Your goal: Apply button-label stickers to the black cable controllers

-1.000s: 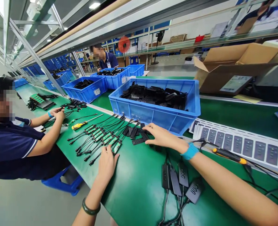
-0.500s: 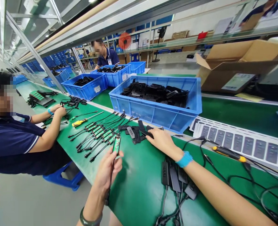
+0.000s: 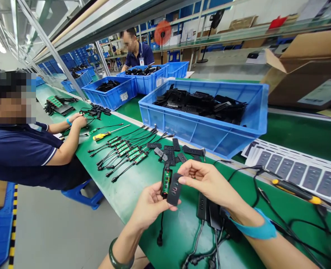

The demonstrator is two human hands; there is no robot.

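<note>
Green circuit board (image 3: 166,182) sat in the grip of the left hand (image 3: 153,201) above the near worktop (image 3: 137,184), while the right hand (image 3: 208,182) pinched a black cover (image 3: 174,189) overlapping it, seemingly being matched, which called for lining up edges next.

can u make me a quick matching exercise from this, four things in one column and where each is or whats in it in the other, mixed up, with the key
Things:
1. raised circuit board
2. raised black cover
3. yellow screwdriver
4. nearest blue bin

Places or states:
A. contains black parts
B. gripped by the right hand
C. lying on the green table
D. gripped by the left hand

Pairs: 1-D, 2-B, 3-C, 4-A
</note>
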